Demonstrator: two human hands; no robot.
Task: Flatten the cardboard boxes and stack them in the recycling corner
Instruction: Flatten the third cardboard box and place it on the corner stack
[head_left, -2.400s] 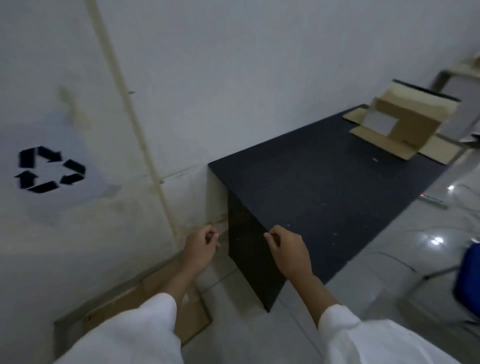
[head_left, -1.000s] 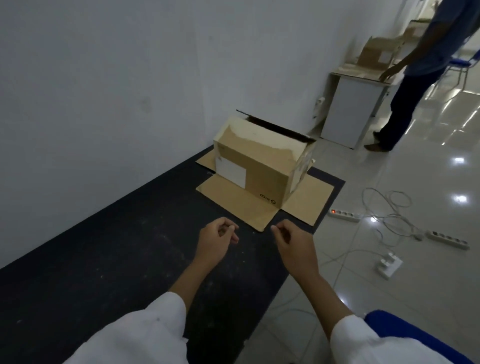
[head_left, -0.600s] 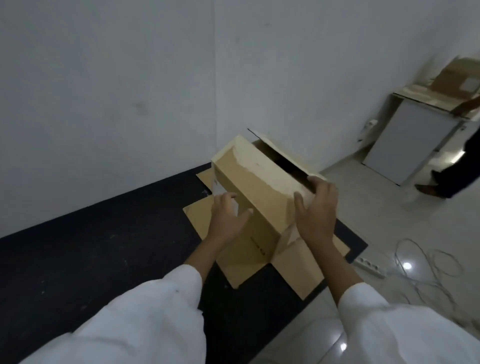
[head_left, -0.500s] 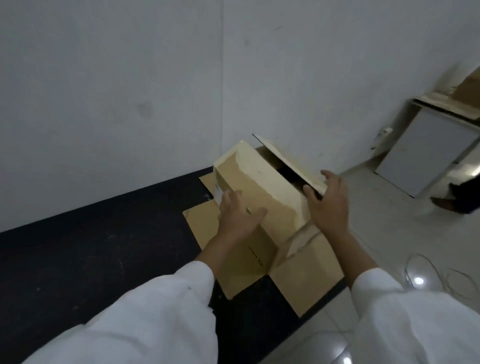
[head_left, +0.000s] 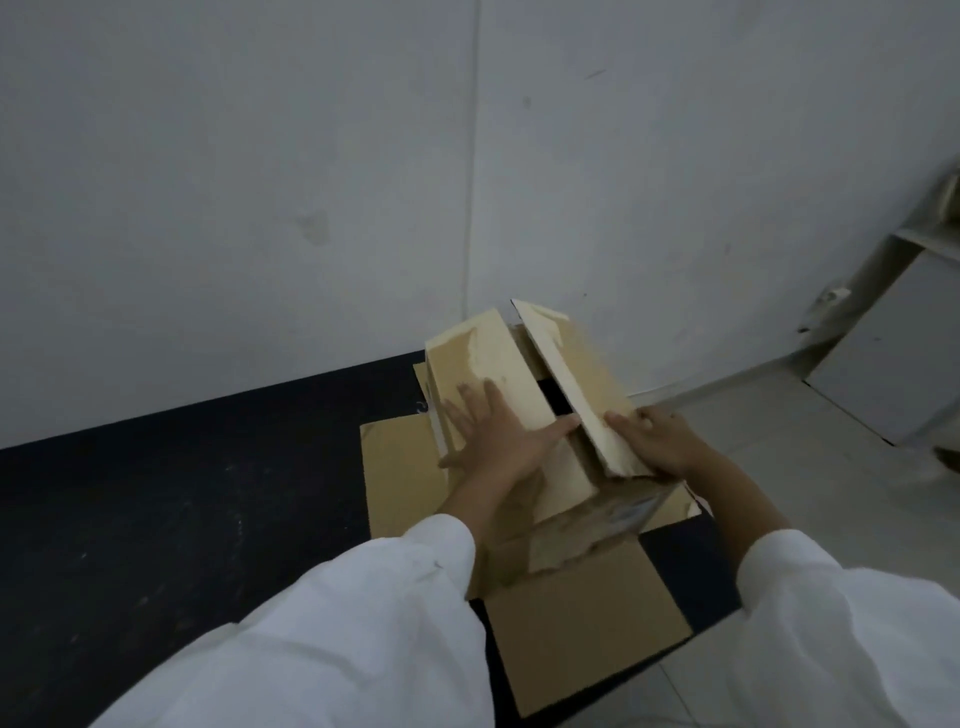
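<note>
While the box (head_left: 524, 415) stands on the dark mat (head_left: 182, 519) straight ahead | long axis runs away toward wall | left hand (head_left: 498, 441) flat, spread on top flap | right hand (head_left: 657, 441) curled round raised right flap | both equally near

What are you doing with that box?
A person in white sleeves is squashing a cardboard box that sits on a black mat by the wall. The left hand presses flat on one top flap, and the right hand holds the other flap at its near end. The box is still standing up, not flat yet, with its bottom flaps spread out on the mat.
</note>
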